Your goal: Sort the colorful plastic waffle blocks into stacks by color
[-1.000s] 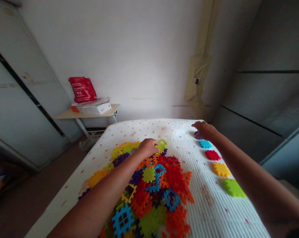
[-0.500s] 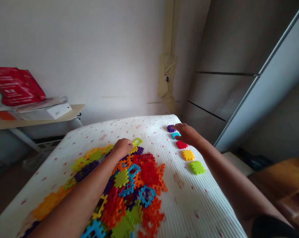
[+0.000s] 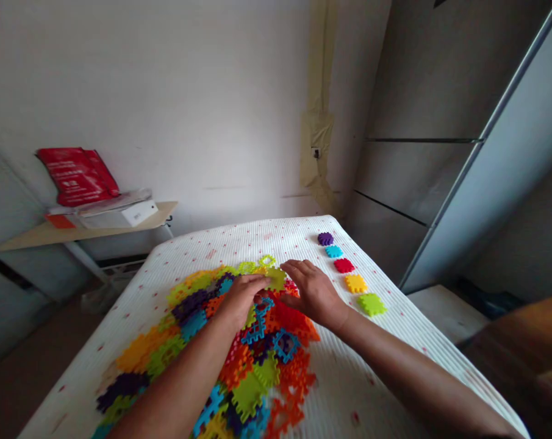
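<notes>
Over the heap of colourful toothed plastic tiles (image 3: 250, 390), my left hand (image 3: 243, 297) pinches the left edge of a yellow-green square tile (image 3: 276, 279). My right hand (image 3: 313, 294) hovers just right of that tile, fingers stretched and thumb apart, with nothing visible in it. Along the right side of the table runs a row of stacks or single tiles: purple (image 3: 325, 238), light blue (image 3: 333, 251), red (image 3: 344, 265), yellow (image 3: 355, 283) and green (image 3: 371, 303). A yellow-green ring-shaped piece (image 3: 267, 260) lies at the heap's far edge.
A white ribbed cover with red specks (image 3: 239, 241) lies over the table. Behind it stands a wall with a taped socket (image 3: 316, 153). To the left, a side table (image 3: 28, 236) carries red bags (image 3: 77, 177) and a white box (image 3: 138, 212). A grey cabinet (image 3: 408, 171) rises on the right.
My right hand has left the purple and blue tiles and come left, near my left hand. A yellow-green tile now shows at my left fingertips. The view has shifted slightly left.
</notes>
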`<act>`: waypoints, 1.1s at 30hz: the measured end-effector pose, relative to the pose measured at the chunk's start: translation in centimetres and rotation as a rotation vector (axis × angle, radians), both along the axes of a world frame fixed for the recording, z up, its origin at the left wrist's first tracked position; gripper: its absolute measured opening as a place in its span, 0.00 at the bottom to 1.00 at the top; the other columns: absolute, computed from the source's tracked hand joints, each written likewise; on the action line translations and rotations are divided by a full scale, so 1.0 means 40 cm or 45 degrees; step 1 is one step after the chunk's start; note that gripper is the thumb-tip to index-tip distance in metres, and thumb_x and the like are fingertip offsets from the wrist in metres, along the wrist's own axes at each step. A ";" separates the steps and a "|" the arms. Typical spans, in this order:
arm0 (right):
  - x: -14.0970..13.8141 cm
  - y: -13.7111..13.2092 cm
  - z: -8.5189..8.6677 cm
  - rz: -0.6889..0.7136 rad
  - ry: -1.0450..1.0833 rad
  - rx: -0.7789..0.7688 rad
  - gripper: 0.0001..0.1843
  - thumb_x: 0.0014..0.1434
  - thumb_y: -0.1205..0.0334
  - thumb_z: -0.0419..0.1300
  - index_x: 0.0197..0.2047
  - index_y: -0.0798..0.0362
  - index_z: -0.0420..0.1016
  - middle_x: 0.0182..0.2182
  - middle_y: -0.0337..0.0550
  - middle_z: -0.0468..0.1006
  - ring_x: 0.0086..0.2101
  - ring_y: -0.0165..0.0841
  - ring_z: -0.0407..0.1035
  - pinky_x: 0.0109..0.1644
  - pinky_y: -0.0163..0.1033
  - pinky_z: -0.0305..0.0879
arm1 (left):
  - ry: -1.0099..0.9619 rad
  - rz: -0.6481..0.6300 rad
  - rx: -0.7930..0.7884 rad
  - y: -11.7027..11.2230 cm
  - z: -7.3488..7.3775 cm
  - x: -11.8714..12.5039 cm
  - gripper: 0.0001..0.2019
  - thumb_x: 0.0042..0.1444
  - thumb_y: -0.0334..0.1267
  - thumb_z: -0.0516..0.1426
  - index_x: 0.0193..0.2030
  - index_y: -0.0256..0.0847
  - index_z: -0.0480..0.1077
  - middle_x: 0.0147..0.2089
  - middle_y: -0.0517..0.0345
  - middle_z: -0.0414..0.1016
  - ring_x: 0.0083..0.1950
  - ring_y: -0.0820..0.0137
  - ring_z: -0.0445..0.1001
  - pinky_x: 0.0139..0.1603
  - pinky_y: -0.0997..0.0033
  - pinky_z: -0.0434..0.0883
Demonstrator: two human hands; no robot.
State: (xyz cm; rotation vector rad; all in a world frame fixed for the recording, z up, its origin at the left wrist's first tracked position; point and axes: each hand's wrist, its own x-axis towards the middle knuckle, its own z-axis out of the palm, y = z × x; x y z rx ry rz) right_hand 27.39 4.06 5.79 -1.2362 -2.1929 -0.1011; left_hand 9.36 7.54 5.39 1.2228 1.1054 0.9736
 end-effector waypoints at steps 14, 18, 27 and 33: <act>0.117 -0.110 0.022 0.000 -0.058 -0.150 0.29 0.48 0.67 0.62 0.55 0.51 0.66 0.50 0.48 0.72 0.48 0.40 0.65 0.51 0.46 0.64 | 0.192 -0.021 0.064 -0.169 0.004 -0.052 0.23 0.45 0.52 0.61 0.44 0.40 0.76 0.49 0.49 0.77 0.52 0.58 0.72 0.48 0.64 0.70; 0.320 -0.112 0.009 -0.074 -0.256 -0.352 0.30 0.45 0.73 0.62 0.53 0.50 0.69 0.49 0.46 0.74 0.50 0.39 0.65 0.54 0.45 0.61 | 0.273 0.094 0.029 -0.195 -0.017 -0.144 0.24 0.42 0.56 0.61 0.42 0.42 0.76 0.46 0.52 0.78 0.51 0.58 0.73 0.50 0.64 0.71; 0.451 -0.115 -0.039 -0.372 -0.549 -0.683 0.31 0.45 0.70 0.61 0.54 0.48 0.69 0.54 0.43 0.71 0.54 0.40 0.61 0.55 0.44 0.58 | 0.295 0.243 -0.024 -0.248 0.002 -0.182 0.25 0.34 0.58 0.63 0.35 0.43 0.77 0.40 0.56 0.80 0.46 0.60 0.76 0.46 0.73 0.73; 0.435 -0.109 -0.049 -0.445 -0.613 -0.714 0.32 0.45 0.65 0.62 0.55 0.43 0.67 0.52 0.42 0.72 0.53 0.43 0.61 0.52 0.48 0.59 | 0.279 0.247 -0.033 -0.250 -0.018 -0.183 0.26 0.34 0.59 0.63 0.36 0.42 0.77 0.39 0.56 0.81 0.44 0.61 0.77 0.42 0.75 0.75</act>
